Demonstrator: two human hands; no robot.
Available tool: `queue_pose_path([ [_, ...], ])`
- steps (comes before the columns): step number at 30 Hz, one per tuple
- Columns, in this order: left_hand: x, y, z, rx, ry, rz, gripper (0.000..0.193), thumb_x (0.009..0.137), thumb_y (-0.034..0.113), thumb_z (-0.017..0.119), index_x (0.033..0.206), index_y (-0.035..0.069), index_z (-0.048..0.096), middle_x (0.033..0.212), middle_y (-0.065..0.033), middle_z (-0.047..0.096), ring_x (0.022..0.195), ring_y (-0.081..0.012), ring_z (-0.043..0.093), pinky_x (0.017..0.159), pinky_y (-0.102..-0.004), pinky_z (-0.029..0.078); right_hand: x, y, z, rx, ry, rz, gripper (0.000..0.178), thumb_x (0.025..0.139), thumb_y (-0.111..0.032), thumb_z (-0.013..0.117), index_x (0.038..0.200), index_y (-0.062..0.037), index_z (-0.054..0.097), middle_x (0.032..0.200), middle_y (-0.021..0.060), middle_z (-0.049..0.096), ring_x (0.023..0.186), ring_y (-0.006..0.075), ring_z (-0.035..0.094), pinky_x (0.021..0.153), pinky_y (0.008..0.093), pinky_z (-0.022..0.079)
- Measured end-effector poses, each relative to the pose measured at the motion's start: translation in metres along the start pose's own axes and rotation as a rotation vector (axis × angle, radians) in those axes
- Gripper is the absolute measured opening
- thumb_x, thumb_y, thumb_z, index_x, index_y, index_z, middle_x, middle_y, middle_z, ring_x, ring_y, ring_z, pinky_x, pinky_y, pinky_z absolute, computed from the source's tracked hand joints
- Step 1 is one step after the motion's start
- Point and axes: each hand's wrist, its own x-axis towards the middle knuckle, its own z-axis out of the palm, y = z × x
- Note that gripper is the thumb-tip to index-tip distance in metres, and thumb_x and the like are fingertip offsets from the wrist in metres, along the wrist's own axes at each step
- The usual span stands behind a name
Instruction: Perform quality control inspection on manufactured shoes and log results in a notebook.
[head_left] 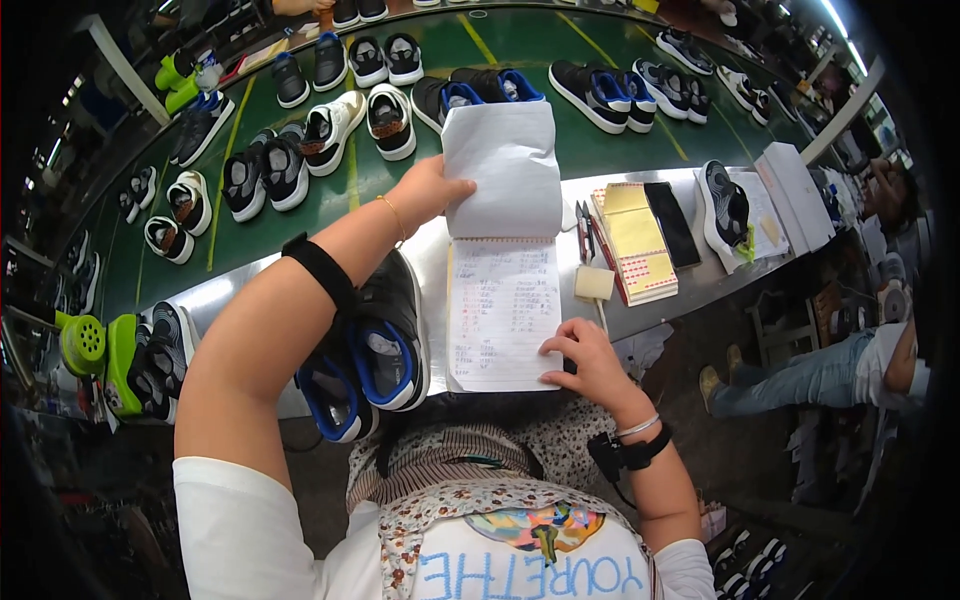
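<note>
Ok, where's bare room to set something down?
Bare green worktop lies right of the raised white page, nearer than the black white-soled sneakers. A narrow metal strip separates the open paper notebook from the blue-lined black shoes. Crowded: around the yellow notepad and black phone.

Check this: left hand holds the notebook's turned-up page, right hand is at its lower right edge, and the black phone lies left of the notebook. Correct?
The phone's side is wrong: in the head view, the black phone lies right of the notebook. Left hand holds the turned-up page; right hand is at the notebook's lower right edge.
</note>
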Motion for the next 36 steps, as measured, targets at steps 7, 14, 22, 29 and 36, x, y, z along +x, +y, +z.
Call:
queue_pose_path([
  [7, -0.011, 0.008, -0.003, -0.024, -0.038, -0.009, 0.035, 0.084, 0.012, 0.059, 0.114, -0.004, 0.050, 0.106, -0.0136, 0.059, 0.095, -0.0223, 0.059, 0.083, -0.0355, 0.048, 0.001, -0.005, 0.001, -0.004, 0.005, -0.009, 0.032, 0.062, -0.021, 0.076, 0.090, -0.0135, 0.063, 0.088, 0.0029, 0.050, 0.086, 0.0230, 0.048, 0.079, 0.0350, 0.037],
  [14, -0.013, 0.005, -0.007, -0.014, -0.043, -0.011, 0.035, 0.084, 0.013, 0.059, 0.114, -0.004, 0.050, 0.106, -0.0138, 0.059, 0.095, -0.0225, 0.059, 0.083, -0.0357, 0.048, 0.001, -0.011, 0.002, -0.015, 0.012, 0.008, 0.032, 0.061, -0.022, 0.077, 0.089, -0.0139, 0.063, 0.088, 0.0027, 0.050, 0.085, 0.0219, 0.048, 0.076, 0.0333, 0.037],
  [22, -0.024, 0.001, -0.005, 0.043, -0.029, -0.084, 0.038, 0.084, 0.015, 0.060, 0.114, -0.005, 0.050, 0.106, -0.0136, 0.060, 0.094, -0.0221, 0.059, 0.085, -0.0348, 0.047, -0.017, -0.022, 0.018, -0.090, 0.168, 0.042, 0.033, 0.066, -0.016, 0.074, 0.095, -0.0085, 0.058, 0.092, 0.0055, 0.051, 0.082, 0.0230, 0.052, 0.073, 0.0345, 0.043],
  [29, -0.035, -0.016, -0.014, 0.279, 0.060, -0.110, 0.040, 0.082, 0.023, 0.063, 0.107, -0.007, 0.055, 0.098, -0.0139, 0.061, 0.080, -0.0199, 0.060, 0.071, -0.0275, 0.046, -0.052, -0.016, 0.060, 0.333, 0.284, 0.512, 0.024, 0.086, -0.021, 0.060, 0.094, 0.0004, 0.052, 0.073, 0.0059, 0.057, 0.059, 0.0109, 0.054, 0.055, 0.0243, 0.044],
  [36, -0.047, -0.014, -0.027, 0.103, -0.096, -0.268, 0.045, 0.084, 0.026, 0.061, 0.098, -0.016, 0.051, 0.089, -0.0190, 0.059, 0.056, -0.0204, 0.063, 0.044, -0.0226, 0.047, -0.041, -0.027, 0.059, 1.205, 0.062, 0.780, 0.039, 0.093, -0.036, 0.044, 0.102, 0.0005, 0.056, 0.080, 0.0071, 0.063, 0.063, 0.0102, 0.058, 0.053, 0.0203, 0.043],
])
